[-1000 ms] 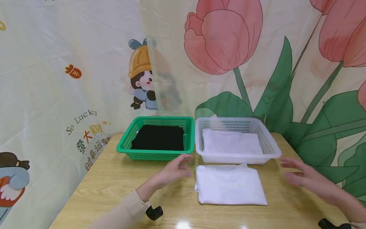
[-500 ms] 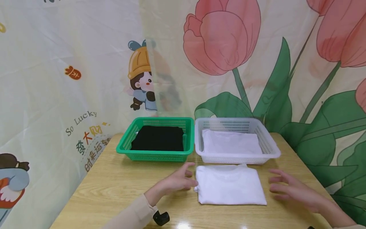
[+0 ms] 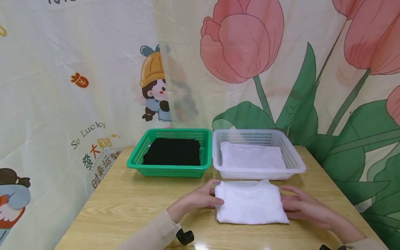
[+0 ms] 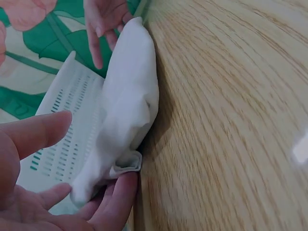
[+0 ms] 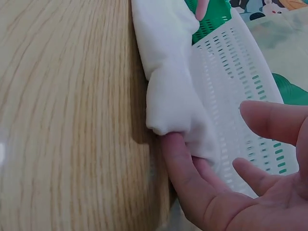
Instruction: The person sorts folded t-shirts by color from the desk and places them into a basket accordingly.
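A folded white T-shirt [image 3: 250, 203] lies on the table in front of the baskets, its neckline faintly visible. At its left edge is my left hand [image 3: 201, 198]. In the left wrist view its lower fingers [image 4: 120, 197] reach under the folded edge, while the thumb [image 4: 53, 127] stands off the cloth. My right hand [image 3: 307, 206] is at the opposite edge. The right wrist view has its fingertips tucked under the shirt [image 5: 175, 96], partly hidden, with the thumb [image 5: 272, 118] apart from it.
Behind the shirt stands a white perforated basket [image 3: 259, 171] with folded white cloth [image 3: 253, 156] inside. Left of it, a green basket [image 3: 172, 171] holds folded black cloth [image 3: 173, 151]. A printed curtain [image 3: 93, 52] hangs behind the wooden table [image 3: 134, 208].
Both hands have come inward and met the T-shirt's two side edges, the left moving right and the right moving left. The shirt's sides now look slightly raised and bunched.
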The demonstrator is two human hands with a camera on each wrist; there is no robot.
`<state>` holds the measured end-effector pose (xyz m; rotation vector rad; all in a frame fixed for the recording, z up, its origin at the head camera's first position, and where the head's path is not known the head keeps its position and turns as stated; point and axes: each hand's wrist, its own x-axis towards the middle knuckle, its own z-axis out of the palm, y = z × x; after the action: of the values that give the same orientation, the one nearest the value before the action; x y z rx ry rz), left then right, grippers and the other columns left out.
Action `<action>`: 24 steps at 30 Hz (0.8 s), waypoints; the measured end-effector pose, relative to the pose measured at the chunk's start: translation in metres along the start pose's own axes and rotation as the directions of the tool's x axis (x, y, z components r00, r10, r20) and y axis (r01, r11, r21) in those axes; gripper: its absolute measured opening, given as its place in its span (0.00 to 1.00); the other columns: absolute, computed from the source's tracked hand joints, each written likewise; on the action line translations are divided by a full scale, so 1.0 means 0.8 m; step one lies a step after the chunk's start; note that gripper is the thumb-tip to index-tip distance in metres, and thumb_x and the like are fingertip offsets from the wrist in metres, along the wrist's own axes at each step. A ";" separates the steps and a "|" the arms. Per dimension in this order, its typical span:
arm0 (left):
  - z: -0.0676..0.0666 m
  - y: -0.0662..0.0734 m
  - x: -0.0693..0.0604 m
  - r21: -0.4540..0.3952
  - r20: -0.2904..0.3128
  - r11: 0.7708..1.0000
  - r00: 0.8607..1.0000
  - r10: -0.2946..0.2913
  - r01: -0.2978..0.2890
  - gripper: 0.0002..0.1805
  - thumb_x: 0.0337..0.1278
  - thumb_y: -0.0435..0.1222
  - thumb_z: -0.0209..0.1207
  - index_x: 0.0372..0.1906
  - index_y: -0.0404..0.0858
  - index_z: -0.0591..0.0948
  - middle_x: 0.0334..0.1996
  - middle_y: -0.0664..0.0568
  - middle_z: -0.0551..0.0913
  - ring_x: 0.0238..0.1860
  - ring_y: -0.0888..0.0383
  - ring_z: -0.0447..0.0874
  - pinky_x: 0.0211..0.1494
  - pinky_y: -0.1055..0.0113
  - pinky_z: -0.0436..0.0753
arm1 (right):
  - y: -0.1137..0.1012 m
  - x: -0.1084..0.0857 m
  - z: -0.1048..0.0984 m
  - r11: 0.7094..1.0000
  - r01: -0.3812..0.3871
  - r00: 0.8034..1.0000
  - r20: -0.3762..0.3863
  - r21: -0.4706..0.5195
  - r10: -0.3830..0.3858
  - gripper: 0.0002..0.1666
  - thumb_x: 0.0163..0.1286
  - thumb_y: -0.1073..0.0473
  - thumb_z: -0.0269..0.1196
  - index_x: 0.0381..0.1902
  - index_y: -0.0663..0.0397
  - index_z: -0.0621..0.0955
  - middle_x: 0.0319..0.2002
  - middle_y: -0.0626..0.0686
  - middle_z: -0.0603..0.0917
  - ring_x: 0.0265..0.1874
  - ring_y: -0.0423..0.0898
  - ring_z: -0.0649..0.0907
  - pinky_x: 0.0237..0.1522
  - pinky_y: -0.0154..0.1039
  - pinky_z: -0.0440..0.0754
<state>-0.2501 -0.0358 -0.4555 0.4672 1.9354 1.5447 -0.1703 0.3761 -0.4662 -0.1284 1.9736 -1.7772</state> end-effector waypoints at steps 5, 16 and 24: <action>0.005 -0.005 0.008 0.014 -0.009 1.000 1.000 0.001 -0.001 0.44 0.62 0.27 0.71 0.79 0.41 0.64 0.49 0.38 0.80 0.48 0.49 0.85 0.55 0.55 0.87 | -0.003 0.007 0.007 1.000 0.002 0.999 0.052 0.000 -0.002 0.47 0.85 0.57 0.55 0.84 0.65 0.40 0.68 0.62 0.77 0.62 0.50 0.81 0.61 0.49 0.83; 0.013 -0.003 0.016 0.100 -0.028 0.995 1.000 0.011 -0.009 0.42 0.59 0.30 0.75 0.77 0.42 0.69 0.64 0.42 0.74 0.56 0.49 0.78 0.58 0.55 0.83 | -0.008 0.025 0.036 0.990 -0.026 0.998 -0.061 -0.136 0.018 0.46 0.82 0.55 0.62 0.84 0.61 0.52 0.76 0.81 0.54 0.67 0.62 0.75 0.58 0.49 0.82; 0.018 -0.003 0.016 0.147 -0.055 0.989 0.998 0.007 0.002 0.42 0.55 0.29 0.77 0.74 0.48 0.72 0.69 0.43 0.72 0.63 0.47 0.74 0.67 0.48 0.77 | -0.004 0.030 0.042 0.982 0.056 0.997 -0.047 -0.183 -0.066 0.48 0.77 0.59 0.67 0.84 0.63 0.55 0.77 0.79 0.55 0.67 0.63 0.74 0.57 0.46 0.83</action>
<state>-0.2497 -0.0178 -0.4628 0.4938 2.1017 1.4360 -0.1785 0.3359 -0.4712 -0.2056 2.1901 -1.6509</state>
